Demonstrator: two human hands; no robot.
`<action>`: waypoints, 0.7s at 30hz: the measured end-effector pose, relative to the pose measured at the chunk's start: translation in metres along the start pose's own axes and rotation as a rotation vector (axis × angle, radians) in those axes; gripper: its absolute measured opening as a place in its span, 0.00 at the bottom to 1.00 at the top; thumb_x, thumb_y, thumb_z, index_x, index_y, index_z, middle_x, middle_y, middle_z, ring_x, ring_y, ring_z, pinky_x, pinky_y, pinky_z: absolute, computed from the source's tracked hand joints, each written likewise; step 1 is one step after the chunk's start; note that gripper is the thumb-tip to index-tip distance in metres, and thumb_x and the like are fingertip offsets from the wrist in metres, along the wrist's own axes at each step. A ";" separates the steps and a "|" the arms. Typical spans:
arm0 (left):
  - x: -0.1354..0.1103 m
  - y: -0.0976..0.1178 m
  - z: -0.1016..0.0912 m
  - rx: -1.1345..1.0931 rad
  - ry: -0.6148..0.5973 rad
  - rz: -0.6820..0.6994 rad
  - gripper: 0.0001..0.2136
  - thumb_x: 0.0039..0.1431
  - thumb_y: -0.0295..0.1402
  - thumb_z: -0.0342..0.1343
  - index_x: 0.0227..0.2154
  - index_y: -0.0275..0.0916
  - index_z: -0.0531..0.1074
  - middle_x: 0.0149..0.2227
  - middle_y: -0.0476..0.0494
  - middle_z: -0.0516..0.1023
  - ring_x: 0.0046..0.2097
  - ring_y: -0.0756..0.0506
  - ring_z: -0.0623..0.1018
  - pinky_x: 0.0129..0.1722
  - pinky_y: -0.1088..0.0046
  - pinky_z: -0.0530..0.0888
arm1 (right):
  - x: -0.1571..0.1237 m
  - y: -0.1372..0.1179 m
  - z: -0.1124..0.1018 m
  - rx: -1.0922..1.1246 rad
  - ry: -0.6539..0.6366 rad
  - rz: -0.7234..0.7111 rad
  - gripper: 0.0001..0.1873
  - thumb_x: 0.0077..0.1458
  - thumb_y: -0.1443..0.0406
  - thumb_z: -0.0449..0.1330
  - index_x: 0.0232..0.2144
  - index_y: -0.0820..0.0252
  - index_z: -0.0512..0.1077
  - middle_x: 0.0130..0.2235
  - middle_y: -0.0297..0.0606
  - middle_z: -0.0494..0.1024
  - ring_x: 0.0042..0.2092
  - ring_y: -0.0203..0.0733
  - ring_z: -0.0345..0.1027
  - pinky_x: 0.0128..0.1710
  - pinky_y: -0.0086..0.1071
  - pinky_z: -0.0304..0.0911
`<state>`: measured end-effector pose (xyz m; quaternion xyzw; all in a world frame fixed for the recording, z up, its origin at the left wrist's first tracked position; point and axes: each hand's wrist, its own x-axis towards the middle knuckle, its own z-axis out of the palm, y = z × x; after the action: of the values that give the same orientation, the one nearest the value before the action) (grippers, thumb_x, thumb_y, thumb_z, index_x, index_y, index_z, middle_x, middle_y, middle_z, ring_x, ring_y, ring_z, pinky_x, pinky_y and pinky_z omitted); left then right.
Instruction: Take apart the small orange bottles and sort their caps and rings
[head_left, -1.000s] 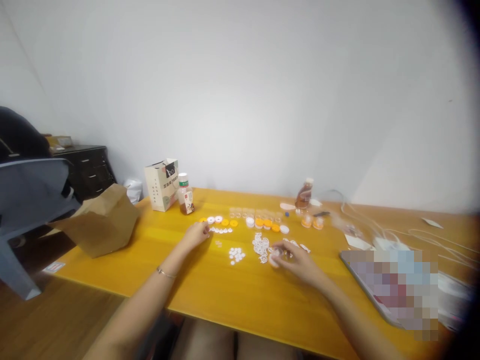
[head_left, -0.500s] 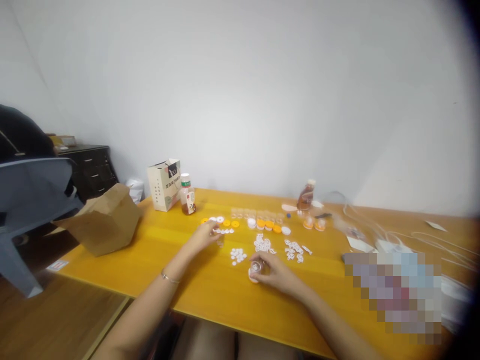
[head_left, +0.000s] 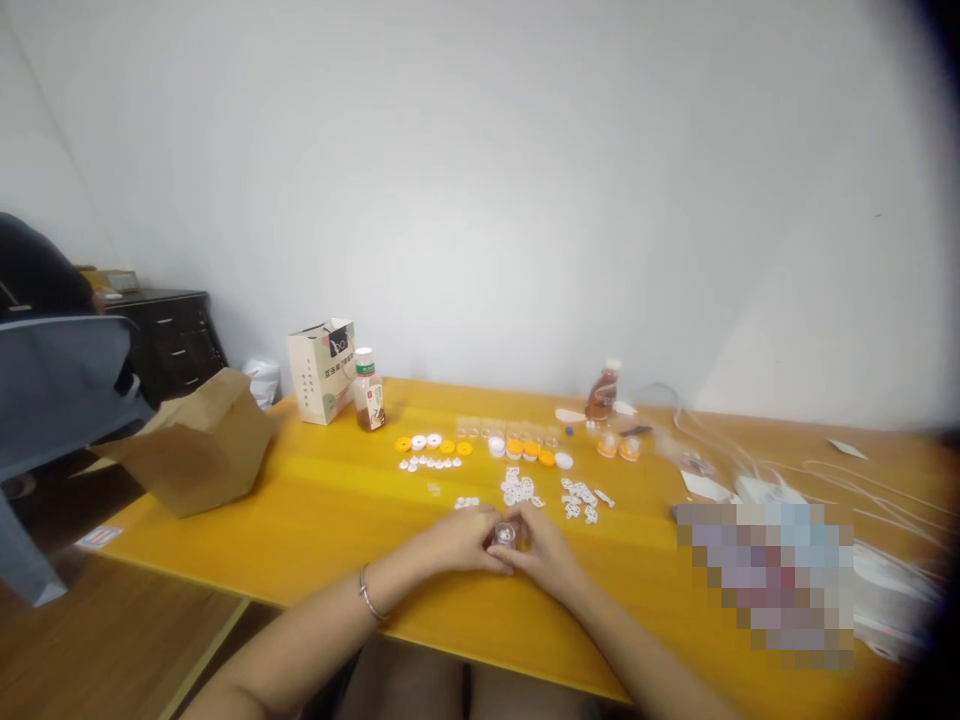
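Near the table's front edge, my right hand (head_left: 546,548) is closed around a small clear round container (head_left: 505,535) with something white inside. My left hand (head_left: 469,540) meets it from the other side, its fingers curled against the container. Just beyond the left hand lie small white round pieces (head_left: 466,502), partly covered by it. A pile of white cut-out plastic pieces (head_left: 517,487) is beyond the right hand, with more white pieces (head_left: 580,498) to its right. Farther back are a row of white pegged pieces (head_left: 431,463) and yellow and white discs (head_left: 447,447).
Behind stand clear cups (head_left: 506,430) and orange and white lidded containers (head_left: 530,450). A drink bottle (head_left: 369,390), paper bag (head_left: 322,375) and brown bag (head_left: 199,440) stand left. Another bottle (head_left: 603,392), cables (head_left: 712,430) and a blurred-out patch are right. A person in black sits far left.
My left hand has come from the disc row back to the front, joining my right hand at the clear container. The container is slightly farther left in view and now between both hands.
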<state>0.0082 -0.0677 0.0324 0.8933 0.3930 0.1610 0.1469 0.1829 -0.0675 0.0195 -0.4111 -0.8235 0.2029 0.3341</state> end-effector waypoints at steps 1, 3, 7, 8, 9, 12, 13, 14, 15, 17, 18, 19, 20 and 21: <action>0.000 0.000 0.003 0.009 0.009 -0.012 0.16 0.45 0.43 0.57 0.33 0.37 0.67 0.33 0.45 0.70 0.34 0.46 0.70 0.30 0.76 0.62 | 0.000 0.000 0.001 -0.046 0.015 0.017 0.16 0.42 0.55 0.61 0.30 0.57 0.63 0.26 0.31 0.68 0.29 0.38 0.61 0.28 0.28 0.56; -0.001 0.000 0.007 0.023 0.020 -0.032 0.15 0.46 0.42 0.56 0.33 0.37 0.66 0.33 0.45 0.70 0.34 0.46 0.70 0.30 0.76 0.63 | -0.001 0.000 0.002 -0.090 0.004 0.052 0.17 0.42 0.53 0.61 0.30 0.56 0.62 0.23 0.28 0.66 0.25 0.36 0.60 0.24 0.27 0.53; 0.000 -0.001 0.008 -0.013 0.022 0.009 0.17 0.45 0.38 0.57 0.37 0.37 0.64 0.34 0.45 0.70 0.34 0.46 0.70 0.32 0.76 0.64 | -0.002 -0.001 0.007 -0.024 -0.079 0.048 0.13 0.47 0.57 0.57 0.34 0.56 0.60 0.23 0.28 0.70 0.23 0.35 0.61 0.23 0.26 0.53; 0.000 -0.001 0.007 -0.033 0.013 0.037 0.18 0.44 0.37 0.57 0.38 0.37 0.64 0.34 0.45 0.70 0.34 0.46 0.71 0.32 0.77 0.64 | -0.002 -0.002 0.008 -0.020 -0.083 0.040 0.13 0.48 0.58 0.56 0.34 0.56 0.59 0.24 0.28 0.71 0.24 0.35 0.62 0.23 0.26 0.53; 0.001 -0.002 0.006 -0.053 0.002 0.066 0.18 0.44 0.36 0.57 0.39 0.38 0.63 0.34 0.46 0.71 0.34 0.47 0.71 0.32 0.77 0.64 | -0.003 -0.002 0.009 -0.024 -0.086 0.034 0.12 0.48 0.59 0.55 0.35 0.56 0.59 0.25 0.29 0.71 0.24 0.35 0.63 0.23 0.26 0.53; 0.002 -0.002 0.003 -0.109 -0.037 0.135 0.18 0.42 0.33 0.58 0.39 0.38 0.64 0.34 0.47 0.71 0.34 0.48 0.71 0.31 0.78 0.64 | -0.005 -0.005 0.006 -0.047 -0.117 -0.004 0.11 0.47 0.62 0.55 0.34 0.57 0.59 0.26 0.31 0.72 0.25 0.37 0.64 0.24 0.27 0.55; 0.002 -0.003 0.002 -0.124 -0.048 0.145 0.18 0.42 0.32 0.58 0.39 0.38 0.64 0.33 0.47 0.72 0.33 0.48 0.71 0.31 0.78 0.64 | -0.005 -0.006 0.004 -0.050 -0.132 -0.030 0.10 0.47 0.64 0.55 0.34 0.57 0.59 0.27 0.32 0.72 0.26 0.37 0.65 0.25 0.27 0.56; 0.002 -0.003 0.001 -0.139 -0.057 0.149 0.18 0.42 0.32 0.58 0.39 0.38 0.64 0.33 0.48 0.72 0.32 0.48 0.71 0.30 0.79 0.64 | -0.006 -0.007 0.001 -0.050 -0.142 -0.063 0.11 0.46 0.66 0.54 0.35 0.58 0.59 0.28 0.33 0.72 0.28 0.38 0.65 0.28 0.28 0.57; 0.002 -0.003 0.001 -0.152 -0.061 0.150 0.19 0.42 0.32 0.58 0.40 0.38 0.64 0.33 0.48 0.72 0.32 0.48 0.71 0.30 0.79 0.64 | -0.007 -0.008 -0.002 -0.049 -0.146 -0.098 0.12 0.46 0.68 0.54 0.37 0.58 0.60 0.31 0.35 0.72 0.31 0.39 0.66 0.30 0.29 0.58; 0.002 -0.004 0.002 -0.165 -0.055 0.139 0.20 0.42 0.33 0.59 0.40 0.37 0.64 0.33 0.48 0.72 0.32 0.48 0.71 0.30 0.79 0.64 | -0.008 -0.010 -0.007 -0.047 -0.129 -0.154 0.17 0.45 0.69 0.54 0.40 0.58 0.60 0.36 0.38 0.72 0.36 0.41 0.66 0.35 0.32 0.59; 0.002 -0.004 0.002 -0.160 -0.052 0.126 0.19 0.42 0.34 0.59 0.39 0.37 0.65 0.33 0.48 0.72 0.32 0.48 0.71 0.30 0.79 0.64 | -0.008 -0.011 -0.009 -0.052 -0.111 -0.163 0.19 0.45 0.68 0.55 0.42 0.58 0.59 0.37 0.39 0.71 0.37 0.42 0.65 0.36 0.33 0.59; 0.002 -0.005 0.003 -0.148 -0.052 0.110 0.18 0.42 0.35 0.60 0.37 0.36 0.66 0.33 0.47 0.72 0.32 0.48 0.71 0.29 0.78 0.64 | -0.007 -0.011 -0.009 -0.063 -0.094 -0.157 0.20 0.44 0.66 0.57 0.42 0.58 0.59 0.38 0.40 0.71 0.38 0.42 0.65 0.36 0.33 0.59; 0.002 -0.005 0.003 -0.136 -0.053 0.094 0.17 0.41 0.35 0.60 0.35 0.36 0.66 0.32 0.47 0.72 0.31 0.48 0.71 0.28 0.78 0.64 | -0.006 -0.010 -0.009 -0.081 -0.085 -0.137 0.22 0.43 0.64 0.59 0.42 0.58 0.59 0.37 0.39 0.71 0.37 0.43 0.65 0.35 0.33 0.59; 0.002 -0.005 0.003 -0.128 -0.056 0.084 0.17 0.41 0.36 0.60 0.35 0.36 0.67 0.31 0.47 0.72 0.30 0.49 0.71 0.28 0.78 0.63 | -0.006 -0.010 -0.008 -0.100 -0.085 -0.108 0.22 0.42 0.61 0.60 0.41 0.58 0.59 0.34 0.38 0.71 0.35 0.43 0.65 0.33 0.33 0.59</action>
<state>0.0075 -0.0635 0.0278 0.9019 0.3398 0.1668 0.2078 0.1859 -0.0772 0.0290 -0.3734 -0.8670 0.1607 0.2883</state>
